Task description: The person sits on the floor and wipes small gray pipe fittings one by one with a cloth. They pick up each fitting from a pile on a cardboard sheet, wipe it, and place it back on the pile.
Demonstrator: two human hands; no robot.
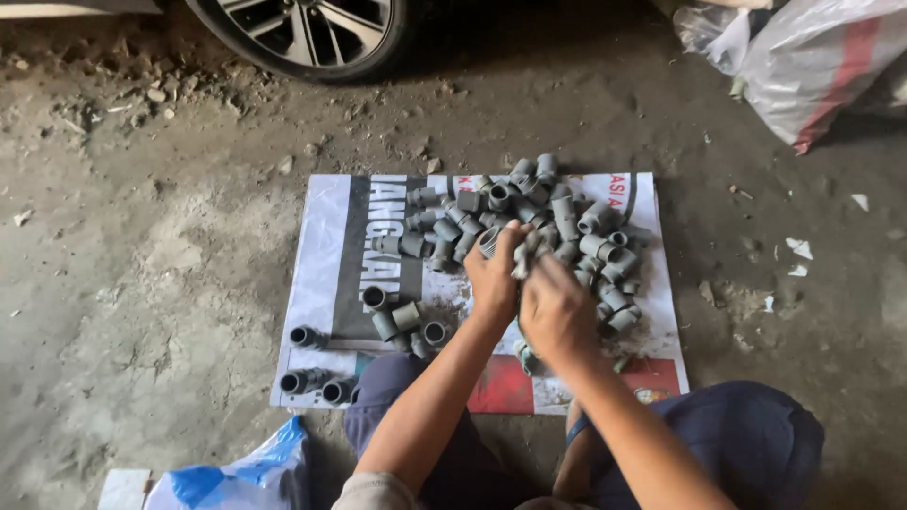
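2 hands meet over a heap of grey pipe fittings [539,222] on a printed sheet [326,246] spread over the dirt floor; left hand [493,274] and right hand [557,312] each grasp a fitting, likely sorting them

Soft, even daylight, moderately dim, no hard glare. Deep shadow under car wheel [312,33] along top edge. Faint soft shadows beside gray pipe fittings [548,222] on printed sheet [331,246]. Right hand [557,312] motion-blurred, left hand [493,274] slightly less so. Dirt floor [142,236] reasonably sharp. Mild compression softness overall, slight wide-angle stretch at corners.
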